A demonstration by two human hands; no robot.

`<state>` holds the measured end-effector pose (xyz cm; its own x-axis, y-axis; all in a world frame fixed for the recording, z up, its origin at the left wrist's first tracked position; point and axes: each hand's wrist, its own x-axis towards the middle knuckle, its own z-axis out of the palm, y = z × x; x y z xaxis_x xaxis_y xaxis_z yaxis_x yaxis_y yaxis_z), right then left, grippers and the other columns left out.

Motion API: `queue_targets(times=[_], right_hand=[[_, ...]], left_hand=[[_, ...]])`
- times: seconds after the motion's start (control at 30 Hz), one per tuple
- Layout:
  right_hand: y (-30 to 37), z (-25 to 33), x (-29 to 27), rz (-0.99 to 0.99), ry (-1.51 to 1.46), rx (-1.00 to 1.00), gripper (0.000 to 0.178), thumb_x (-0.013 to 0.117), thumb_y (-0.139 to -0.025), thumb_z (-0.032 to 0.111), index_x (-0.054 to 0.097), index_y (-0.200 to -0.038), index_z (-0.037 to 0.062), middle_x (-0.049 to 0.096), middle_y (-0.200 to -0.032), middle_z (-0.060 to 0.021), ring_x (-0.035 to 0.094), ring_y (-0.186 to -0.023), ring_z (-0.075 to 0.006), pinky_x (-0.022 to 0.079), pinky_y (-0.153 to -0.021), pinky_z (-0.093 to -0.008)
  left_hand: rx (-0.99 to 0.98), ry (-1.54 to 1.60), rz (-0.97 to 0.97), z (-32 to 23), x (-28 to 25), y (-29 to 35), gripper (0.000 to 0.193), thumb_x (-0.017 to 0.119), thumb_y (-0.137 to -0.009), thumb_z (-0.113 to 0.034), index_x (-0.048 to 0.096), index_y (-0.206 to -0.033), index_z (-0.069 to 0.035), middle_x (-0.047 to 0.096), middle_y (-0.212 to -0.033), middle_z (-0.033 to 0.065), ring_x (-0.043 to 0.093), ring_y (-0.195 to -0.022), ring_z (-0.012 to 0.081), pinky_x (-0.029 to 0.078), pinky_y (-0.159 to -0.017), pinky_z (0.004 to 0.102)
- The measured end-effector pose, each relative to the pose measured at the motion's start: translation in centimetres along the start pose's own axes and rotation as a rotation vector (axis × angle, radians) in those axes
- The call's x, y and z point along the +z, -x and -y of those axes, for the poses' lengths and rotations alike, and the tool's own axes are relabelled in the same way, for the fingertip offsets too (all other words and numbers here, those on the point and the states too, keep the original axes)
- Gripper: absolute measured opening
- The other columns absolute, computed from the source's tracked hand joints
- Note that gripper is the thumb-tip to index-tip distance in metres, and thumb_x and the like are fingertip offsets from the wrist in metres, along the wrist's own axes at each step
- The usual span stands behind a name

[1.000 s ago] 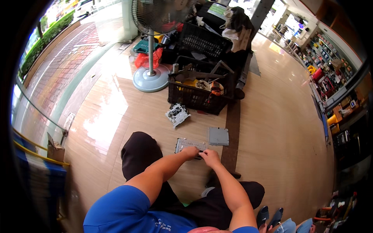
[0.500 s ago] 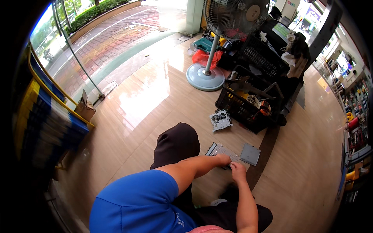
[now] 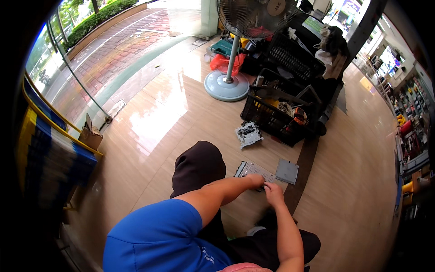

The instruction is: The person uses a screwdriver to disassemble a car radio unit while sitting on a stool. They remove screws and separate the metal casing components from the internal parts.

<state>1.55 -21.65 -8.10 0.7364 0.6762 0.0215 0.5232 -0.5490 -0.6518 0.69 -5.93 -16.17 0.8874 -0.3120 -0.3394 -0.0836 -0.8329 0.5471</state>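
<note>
A flat, light grey perforated metal plate (image 3: 251,169) with a dark strip along its left edge lies on the floor before me. Reaching across from the left, my left hand (image 3: 256,181) has its fingers closed at the plate's near edge. Just to its right is my right hand (image 3: 273,192), its fingers pinched together at the near right corner. Both hands almost touch, and whatever is between the right fingertips is too small to make out. A flat grey metal panel (image 3: 287,171) rests beyond the plate's right end.
A grey-white mechanism frame (image 3: 248,135) lies farther off, near a black crate (image 3: 272,117) of tools. Behind stands a pedestal fan (image 3: 226,85) beside a red plastic bag (image 3: 222,63). A yellow-and-blue rack (image 3: 63,149) is at the left, my bent knee (image 3: 199,163) nearer.
The whole view has shifted, so the scene sits a little farther left and up. Both hands stay at the plate's near edge, with hardly any movement against it.
</note>
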Motion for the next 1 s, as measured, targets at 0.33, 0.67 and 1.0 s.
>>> queue_targets(times=[0.33, 0.67, 1.0], right_hand=[[0.1, 1.4, -0.2, 0.041, -0.092, 0.229, 0.02, 0.063, -0.084, 0.022, 0.067, -0.091, 0.0029, 0.066, -0.079, -0.0158, 0.064, -0.074, -0.03, 0.049, -0.068, -0.0364], [0.0, -0.1, -0.5, -0.002, 0.044, 0.056, 0.019, 0.058, -0.085, 0.016, 0.065, -0.1, 0.0057, 0.064, -0.094, -0.0181, 0.059, -0.088, -0.0377, 0.048, -0.077, -0.0422], [-0.5, -0.8, 0.2, 0.017, -0.054, 0.104, 0.024, 0.054, -0.086, 0.025, 0.066, -0.091, 0.006, 0.065, -0.089, -0.0166, 0.06, -0.085, -0.0362, 0.047, -0.075, -0.0422]], left_hand=[[0.079, -0.062, -0.011, 0.8, 0.5, -0.2, 0.022, 0.056, -0.082, -0.015, 0.067, -0.099, -0.007, 0.065, -0.103, 0.0183, 0.063, -0.096, 0.0326, 0.05, -0.081, 0.0411], [0.007, -0.146, -0.018, -0.2, 0.0, -0.2, 0.023, 0.054, -0.083, -0.013, 0.064, -0.102, -0.003, 0.064, -0.106, 0.018, 0.063, -0.098, 0.0332, 0.051, -0.081, 0.0416], [-0.05, -0.097, 0.044, 2.5, 1.8, -1.6, 0.036, 0.06, -0.085, -0.032, 0.06, -0.109, -0.006, 0.059, -0.113, 0.0199, 0.058, -0.104, 0.0357, 0.048, -0.084, 0.043]])
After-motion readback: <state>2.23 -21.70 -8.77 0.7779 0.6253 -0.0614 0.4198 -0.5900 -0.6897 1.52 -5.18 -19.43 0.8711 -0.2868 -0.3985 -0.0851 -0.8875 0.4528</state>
